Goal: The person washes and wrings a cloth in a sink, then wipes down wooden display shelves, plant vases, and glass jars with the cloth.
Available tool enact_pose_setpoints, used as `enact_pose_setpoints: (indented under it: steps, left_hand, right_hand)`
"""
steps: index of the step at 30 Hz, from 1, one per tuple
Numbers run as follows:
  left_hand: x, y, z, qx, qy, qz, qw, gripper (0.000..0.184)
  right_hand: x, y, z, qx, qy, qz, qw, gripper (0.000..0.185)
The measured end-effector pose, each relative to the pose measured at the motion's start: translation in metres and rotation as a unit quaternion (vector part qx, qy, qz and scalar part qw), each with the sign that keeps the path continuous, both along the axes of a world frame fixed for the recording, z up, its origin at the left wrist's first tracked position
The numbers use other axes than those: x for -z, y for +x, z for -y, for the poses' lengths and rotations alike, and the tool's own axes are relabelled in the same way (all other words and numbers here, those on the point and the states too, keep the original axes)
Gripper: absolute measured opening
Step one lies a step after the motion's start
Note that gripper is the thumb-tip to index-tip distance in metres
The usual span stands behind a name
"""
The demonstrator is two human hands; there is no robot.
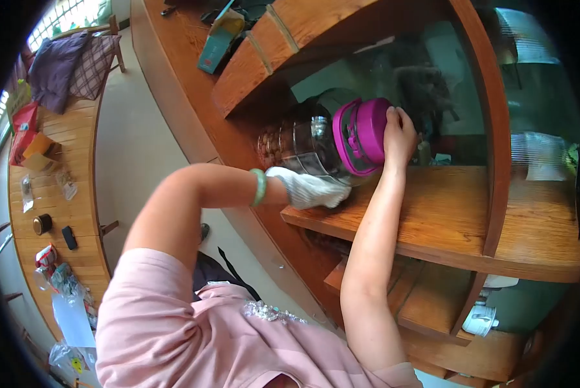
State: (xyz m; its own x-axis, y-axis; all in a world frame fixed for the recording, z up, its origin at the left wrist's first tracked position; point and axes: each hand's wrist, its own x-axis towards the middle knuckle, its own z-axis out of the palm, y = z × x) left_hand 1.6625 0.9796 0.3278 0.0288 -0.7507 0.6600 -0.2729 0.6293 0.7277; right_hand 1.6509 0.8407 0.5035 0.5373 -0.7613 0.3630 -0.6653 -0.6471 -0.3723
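A large clear glass jar [306, 139] with a purple lid [367, 132] stands on the wooden shelf, with dark contents showing in its lower part. My right hand [400, 139] grips the lid from its right side, fingers curled over the edge. Against the near side of the jar is my left hand [278, 189], a green bangle [259, 187] on its wrist. It holds a white and grey striped cloth [312, 189], which hides the fingers.
Wooden shelf boards [445, 204] and an upright post [490, 129] surround the jar. A teal box [218, 45] lies on the cabinet top. White cups [481, 320] stand lower right. Across the floor, a wooden table [76, 187] carries packets, bags and small items.
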Motion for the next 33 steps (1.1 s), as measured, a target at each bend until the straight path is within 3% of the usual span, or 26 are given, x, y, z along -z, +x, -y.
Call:
enact_pose_setpoints:
  steps: [2, 4, 6, 7, 8, 9, 10, 11, 12, 14, 15, 17, 18, 20, 21, 23, 24, 26, 28, 30, 31, 32, 33]
  left_hand:
    - [-0.004, 0.007, -0.002, 0.045, 0.002, -0.006, 0.999, 0.024]
    - [-0.002, 0.038, -0.029, 0.226, 0.145, -0.219, 0.938, 0.018]
    - [0.048, 0.056, -0.015, 0.144, 0.161, -0.039, 0.976, 0.023]
    - [-0.008, 0.073, -0.059, 0.068, 0.186, -0.079, 0.977, 0.02]
    - [0.002, 0.083, -0.06, 0.118, 0.229, -0.12, 0.959, 0.024]
    - [0.0, 0.083, -0.062, -0.051, 0.07, 0.199, 0.976, 0.029]
    - [-0.002, 0.082, -0.065, -0.213, -0.104, 0.485, 0.842, 0.033]
    - [0.04, 0.061, -0.049, -0.268, -0.143, 0.434, 0.848, 0.038]
    - [0.049, 0.056, -0.039, -0.195, -0.139, 0.486, 0.84, 0.033]
    - [0.055, 0.04, -0.022, -0.135, -0.204, 0.6, 0.762, 0.031]
    - [0.064, 0.027, -0.004, -0.136, -0.206, 0.6, 0.761, 0.031]
    - [0.098, -0.005, 0.041, -0.079, -0.205, 0.722, 0.656, 0.033]
    - [0.126, -0.021, 0.055, -0.073, -0.249, 0.633, 0.729, 0.035]
    - [0.061, -0.037, 0.054, -0.149, -0.196, 0.742, 0.623, 0.035]
    - [0.019, -0.026, 0.036, -0.145, -0.201, 0.743, 0.622, 0.035]
    - [-0.057, -0.005, 0.006, -0.246, -0.19, 0.743, 0.593, 0.036]
    - [-0.065, -0.013, 0.017, -0.152, -0.107, 0.77, 0.611, 0.039]
    - [-0.086, 0.005, 0.009, -0.228, -0.136, 0.705, 0.658, 0.043]
    - [-0.092, 0.012, 0.008, -0.242, -0.168, 0.722, 0.626, 0.042]
    - [-0.079, 0.007, 0.018, -0.235, -0.211, 0.933, 0.172, 0.039]
    - [-0.04, 0.0, 0.03, -0.272, -0.215, 0.938, -0.021, 0.037]
    - [-0.03, 0.0, 0.036, -0.272, -0.215, 0.937, -0.027, 0.037]
    - [-0.021, -0.008, 0.037, -0.304, -0.254, 0.905, -0.154, 0.037]
  right_hand:
    - [0.001, 0.0, 0.0, -0.009, 0.008, 0.027, 1.0, 0.044]
    - [0.0, 0.0, -0.001, 0.008, 0.018, 0.021, 1.0, 0.044]
    - [0.003, 0.0, 0.002, 0.005, 0.004, 0.011, 1.0, 0.044]
    - [0.003, 0.0, 0.001, 0.012, 0.008, 0.008, 1.0, 0.044]
    - [0.001, 0.001, -0.001, 0.011, 0.009, 0.006, 1.0, 0.045]
    - [0.0, 0.002, -0.002, 0.009, 0.009, 0.005, 1.0, 0.045]
    - [0.001, 0.001, 0.0, 0.014, 0.009, 0.004, 1.0, 0.045]
    - [0.002, 0.002, 0.002, 0.012, 0.003, 0.004, 1.0, 0.045]
    - [0.003, 0.003, 0.003, 0.009, -0.004, 0.004, 1.0, 0.045]
    - [0.003, 0.002, 0.001, 0.007, -0.008, 0.005, 1.0, 0.045]
    - [0.003, 0.003, 0.001, 0.003, -0.013, 0.006, 1.0, 0.045]
    - [0.001, 0.003, -0.002, 0.001, -0.008, 0.016, 1.0, 0.045]
    - [0.001, 0.002, -0.003, -0.001, 0.003, 0.025, 1.0, 0.045]
    - [0.001, 0.001, -0.002, 0.008, -0.003, 0.023, 1.0, 0.045]
    - [0.0, 0.002, -0.004, 0.005, 0.002, 0.024, 1.0, 0.045]
    - [-0.001, 0.001, -0.005, 0.01, 0.008, 0.025, 1.0, 0.045]
    - [-0.001, 0.001, -0.005, 0.006, 0.002, 0.018, 1.0, 0.045]
    - [-0.002, 0.001, -0.005, 0.005, -0.001, 0.014, 1.0, 0.045]
    - [-0.001, 0.003, -0.007, 0.015, 0.013, 0.029, 0.999, 0.042]
    - [-0.001, 0.004, -0.008, 0.019, 0.012, 0.036, 0.999, 0.041]
    - [-0.001, 0.004, -0.009, 0.023, 0.008, 0.038, 0.999, 0.041]
    - [-0.001, 0.003, -0.011, 0.021, 0.006, 0.044, 0.999, 0.041]
    - [-0.002, 0.002, -0.011, 0.019, 0.007, 0.03, 0.999, 0.041]
